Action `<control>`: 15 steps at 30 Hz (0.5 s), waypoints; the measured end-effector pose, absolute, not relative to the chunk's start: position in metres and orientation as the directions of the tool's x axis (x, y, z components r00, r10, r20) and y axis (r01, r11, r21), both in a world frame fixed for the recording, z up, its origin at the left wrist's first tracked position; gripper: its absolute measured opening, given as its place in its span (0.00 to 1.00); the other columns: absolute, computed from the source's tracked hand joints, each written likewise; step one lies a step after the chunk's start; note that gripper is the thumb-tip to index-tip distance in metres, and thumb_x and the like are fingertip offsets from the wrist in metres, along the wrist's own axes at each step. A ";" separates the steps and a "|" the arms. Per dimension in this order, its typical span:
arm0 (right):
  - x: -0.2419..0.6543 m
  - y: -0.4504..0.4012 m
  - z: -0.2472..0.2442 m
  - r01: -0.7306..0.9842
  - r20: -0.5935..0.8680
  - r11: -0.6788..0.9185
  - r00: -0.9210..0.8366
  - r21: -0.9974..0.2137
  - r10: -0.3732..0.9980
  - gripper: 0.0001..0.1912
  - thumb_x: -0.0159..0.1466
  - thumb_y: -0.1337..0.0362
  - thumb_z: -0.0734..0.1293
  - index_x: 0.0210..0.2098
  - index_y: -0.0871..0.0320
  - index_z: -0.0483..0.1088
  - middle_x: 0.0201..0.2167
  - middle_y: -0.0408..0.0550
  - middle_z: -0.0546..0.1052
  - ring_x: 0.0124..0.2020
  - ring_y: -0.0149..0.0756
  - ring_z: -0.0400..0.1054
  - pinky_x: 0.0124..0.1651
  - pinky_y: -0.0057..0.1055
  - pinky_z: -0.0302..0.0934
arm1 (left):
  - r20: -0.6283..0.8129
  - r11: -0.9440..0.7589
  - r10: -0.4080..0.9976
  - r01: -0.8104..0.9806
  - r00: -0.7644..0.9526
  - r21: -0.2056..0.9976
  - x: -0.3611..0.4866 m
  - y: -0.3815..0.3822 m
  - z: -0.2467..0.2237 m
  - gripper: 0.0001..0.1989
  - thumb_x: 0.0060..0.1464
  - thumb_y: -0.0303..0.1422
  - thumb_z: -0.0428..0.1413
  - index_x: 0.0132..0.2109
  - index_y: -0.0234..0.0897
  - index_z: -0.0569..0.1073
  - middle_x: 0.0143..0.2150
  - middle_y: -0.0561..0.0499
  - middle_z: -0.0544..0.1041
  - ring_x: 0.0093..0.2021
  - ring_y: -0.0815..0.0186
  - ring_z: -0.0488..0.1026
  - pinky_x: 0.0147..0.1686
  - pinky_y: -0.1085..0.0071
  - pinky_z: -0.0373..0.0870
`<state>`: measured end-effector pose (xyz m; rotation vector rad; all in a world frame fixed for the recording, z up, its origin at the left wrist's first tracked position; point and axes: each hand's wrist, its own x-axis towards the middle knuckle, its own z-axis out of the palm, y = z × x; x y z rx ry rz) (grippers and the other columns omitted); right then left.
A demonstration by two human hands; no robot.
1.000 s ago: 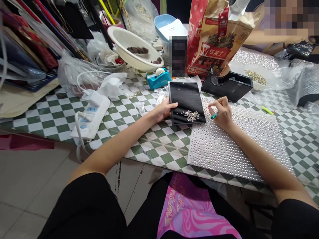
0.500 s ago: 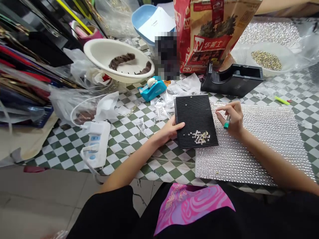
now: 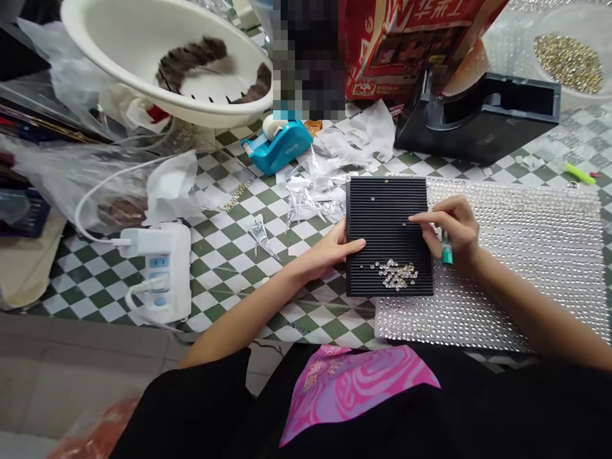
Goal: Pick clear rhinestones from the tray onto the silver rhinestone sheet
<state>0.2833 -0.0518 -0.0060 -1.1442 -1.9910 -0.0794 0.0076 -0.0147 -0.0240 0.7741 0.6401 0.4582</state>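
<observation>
Black top [image 3: 482,408], short black sleeves [image 3: 205,398] — pink-and-purple swirled panel [image 3: 368,389] in front, with pale lettering [image 3: 313,377]

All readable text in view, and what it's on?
"VIVID": blue tape dispenser, small and soft.
Likely "华莱士": red bag, cut off by the frame's top edge; its smaller print is too blurred to read.
Pink print on the clothing: lettering too distorted to read.
Dark mark on the tablecloth: illegible.
</observation>
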 end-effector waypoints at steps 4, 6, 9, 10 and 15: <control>0.289 -0.048 -0.007 0.833 0.797 0.501 -0.132 -0.233 0.589 0.14 0.71 0.68 0.64 0.48 0.46 0.78 0.33 0.47 0.70 0.33 0.40 0.69 0.32 0.40 0.63 | -0.340 0.615 0.621 -0.170 0.706 0.770 0.005 -0.015 -0.023 0.34 0.55 0.41 0.71 0.65 0.40 0.70 0.68 0.39 0.76 0.66 0.45 0.74 0.55 0.58 0.76; 0.297 -0.045 -0.005 0.861 0.846 0.468 -0.089 -0.201 0.526 0.11 0.74 0.58 0.62 0.48 0.49 0.76 0.33 0.48 0.71 0.36 0.43 0.70 0.37 0.43 0.64 | -0.317 0.590 0.644 -0.190 0.696 0.785 0.004 -0.015 -0.021 0.33 0.54 0.40 0.71 0.63 0.40 0.71 0.68 0.39 0.76 0.66 0.45 0.74 0.58 0.57 0.75; 0.308 -0.042 0.002 0.827 0.845 0.469 0.015 -0.311 0.534 0.21 0.74 0.41 0.60 0.46 0.51 0.74 0.26 0.44 0.68 0.27 0.38 0.65 0.33 0.41 0.60 | -0.310 0.577 0.664 -0.203 0.680 0.791 0.003 -0.014 -0.018 0.33 0.54 0.39 0.72 0.63 0.39 0.71 0.67 0.39 0.78 0.65 0.47 0.75 0.58 0.59 0.76; 0.311 -0.041 0.006 0.802 0.811 0.459 0.055 -0.383 0.582 0.24 0.73 0.38 0.60 0.44 0.51 0.73 0.23 0.41 0.65 0.22 0.35 0.61 0.29 0.38 0.57 | -0.314 0.579 0.667 -0.205 0.676 0.789 0.003 -0.013 -0.016 0.34 0.54 0.39 0.72 0.64 0.39 0.71 0.66 0.39 0.78 0.65 0.47 0.75 0.58 0.59 0.76; 0.321 -0.040 0.023 0.708 0.645 0.382 0.135 -0.594 0.752 0.30 0.73 0.33 0.58 0.40 0.52 0.76 0.21 0.44 0.70 0.19 0.35 0.66 0.23 0.37 0.53 | -0.339 0.579 0.700 -0.220 0.629 0.785 0.000 -0.006 -0.010 0.31 0.53 0.38 0.73 0.61 0.40 0.73 0.66 0.41 0.78 0.66 0.47 0.75 0.57 0.60 0.77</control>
